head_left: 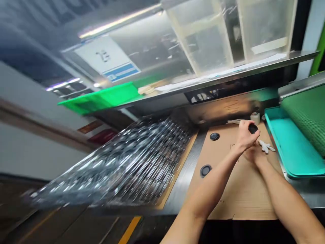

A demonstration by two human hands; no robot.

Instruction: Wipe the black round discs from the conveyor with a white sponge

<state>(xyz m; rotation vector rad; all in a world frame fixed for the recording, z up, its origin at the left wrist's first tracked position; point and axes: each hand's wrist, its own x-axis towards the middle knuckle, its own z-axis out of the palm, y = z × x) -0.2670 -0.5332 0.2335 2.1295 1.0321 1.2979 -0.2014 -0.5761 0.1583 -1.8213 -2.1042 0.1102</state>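
Observation:
My left hand [245, 138] is raised over the cardboard sheet [243, 193], its fingers closed around a small black round part [253, 128]. Just below and behind it is my right hand [255, 154], smeared by motion and partly covered, so its fingers do not show clearly. Two more black round parts, each with a raised ring, lie on the cardboard: one [214, 136] towards the back and another [205, 170] nearer the left edge. A white glove or cloth [266, 147] rests beside my right hand.
Stacked clear plastic trays [132, 159] fill the left of the metal bench. To the right sit a teal tray [294, 145] and a green conveyor belt [307, 112]. A small bottle [255, 117] stands behind my hands. Overhead, a shelf carries a green bin [106, 98].

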